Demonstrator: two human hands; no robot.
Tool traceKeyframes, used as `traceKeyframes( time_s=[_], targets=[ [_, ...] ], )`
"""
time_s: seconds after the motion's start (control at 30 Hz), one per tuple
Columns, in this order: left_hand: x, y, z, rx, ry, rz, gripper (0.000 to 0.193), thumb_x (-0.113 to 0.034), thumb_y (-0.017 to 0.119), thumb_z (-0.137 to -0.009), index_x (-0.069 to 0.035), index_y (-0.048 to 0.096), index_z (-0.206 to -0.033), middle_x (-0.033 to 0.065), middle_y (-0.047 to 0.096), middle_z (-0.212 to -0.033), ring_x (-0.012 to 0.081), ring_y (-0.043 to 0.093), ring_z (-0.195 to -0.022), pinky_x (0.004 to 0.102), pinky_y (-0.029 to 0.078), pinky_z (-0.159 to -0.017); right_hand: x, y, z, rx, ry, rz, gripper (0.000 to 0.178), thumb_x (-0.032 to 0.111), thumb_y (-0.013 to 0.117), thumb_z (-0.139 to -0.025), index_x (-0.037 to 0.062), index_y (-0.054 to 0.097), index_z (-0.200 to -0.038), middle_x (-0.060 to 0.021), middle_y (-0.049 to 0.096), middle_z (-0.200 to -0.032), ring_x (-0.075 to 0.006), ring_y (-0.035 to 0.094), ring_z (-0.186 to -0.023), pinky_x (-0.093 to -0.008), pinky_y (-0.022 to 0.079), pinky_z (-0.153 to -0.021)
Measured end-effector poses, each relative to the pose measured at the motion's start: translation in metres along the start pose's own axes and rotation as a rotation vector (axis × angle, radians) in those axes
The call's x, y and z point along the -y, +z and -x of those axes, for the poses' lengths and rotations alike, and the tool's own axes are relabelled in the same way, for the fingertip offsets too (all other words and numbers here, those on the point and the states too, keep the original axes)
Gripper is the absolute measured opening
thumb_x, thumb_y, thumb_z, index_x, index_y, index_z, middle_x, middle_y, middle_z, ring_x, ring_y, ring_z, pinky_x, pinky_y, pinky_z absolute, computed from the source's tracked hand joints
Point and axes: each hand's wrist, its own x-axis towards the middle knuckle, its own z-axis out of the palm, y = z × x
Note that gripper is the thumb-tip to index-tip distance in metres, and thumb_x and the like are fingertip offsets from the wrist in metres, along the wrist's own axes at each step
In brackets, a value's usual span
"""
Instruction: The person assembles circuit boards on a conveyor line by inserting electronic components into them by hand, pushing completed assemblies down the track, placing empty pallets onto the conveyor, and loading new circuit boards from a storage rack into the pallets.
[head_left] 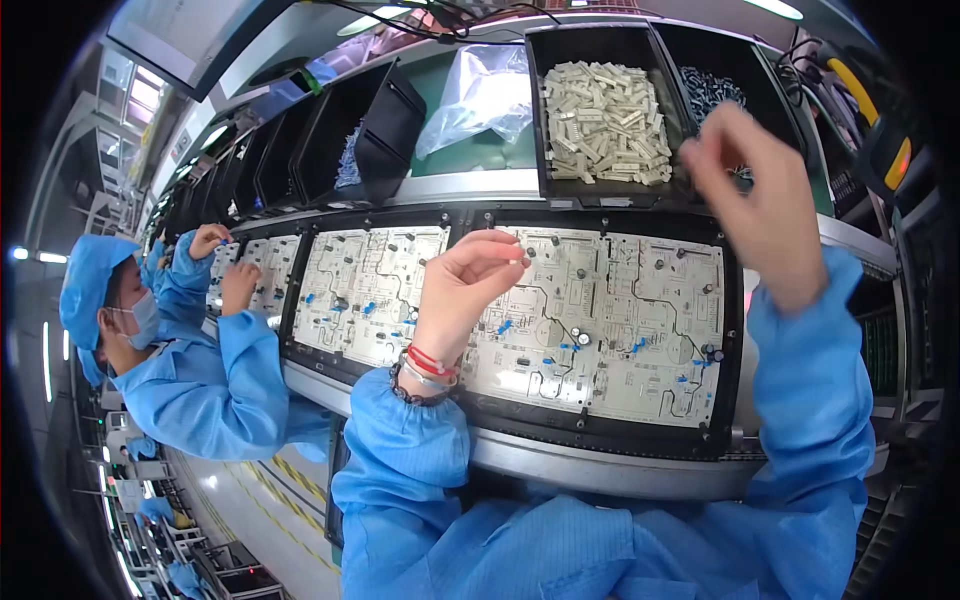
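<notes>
My left hand (470, 275) is held over a circuit board (545, 340), thumb and forefinger pinched together. A small pale bit shows at the fingertips, too little to name. Bracelets circle that wrist. My right hand (760, 200) is raised at the front of a black bin (690, 45) of small dark-blue parts (712, 90). Motion smears its fingers, so what they hold, if anything, cannot be seen. Left of it, another black bin holds a heap of cream-coloured connectors (605, 120). Blue and black components stand on the board and on a second board (665, 350) beside it.
The boards sit in black frames (590, 425) on a metal-edged line (610, 468). At the left, a co-worker (190, 350) in blue handles another board. A clear plastic bag (480, 95) lies behind, between the bins. A yellow-and-black handheld device (880, 130) is at the far right.
</notes>
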Motion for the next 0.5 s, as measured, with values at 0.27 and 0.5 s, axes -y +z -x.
traceKeyframes(
  time_s=[0.27, 0.5],
  targets=[
    [-0.024, 0.033, 0.006, 0.255, -0.063, -0.03, 0.019, 0.009, 0.062, -0.079, 0.004, 0.066, -0.097, 0.0052, 0.051, -0.112, 0.0153, 0.06, -0.099, 0.0253, 0.05, -0.088, -0.159, -0.007, 0.009, 0.096, 0.051, 0.214, 0.018, 0.002, 0.052, -0.086, -0.0015, 0.055, -0.103, -0.0119, 0.059, -0.087, -0.0211, 0.057, -0.077, -0.0299, 0.045, -0.071],
    [-0.004, 0.051, -0.004, 0.302, 0.029, -0.194, 0.026, 0.009, 0.065, -0.076, 0.001, 0.064, -0.101, 0.0068, 0.055, -0.111, 0.0128, 0.06, -0.094, 0.0243, 0.05, -0.084, -0.156, -0.009, 0.003, 0.303, 0.11, 0.399, 0.016, -0.007, 0.058, -0.069, -0.0007, 0.063, -0.083, -0.0136, 0.062, -0.077, -0.0281, 0.063, -0.075, -0.0328, 0.049, -0.068]
  ],
)
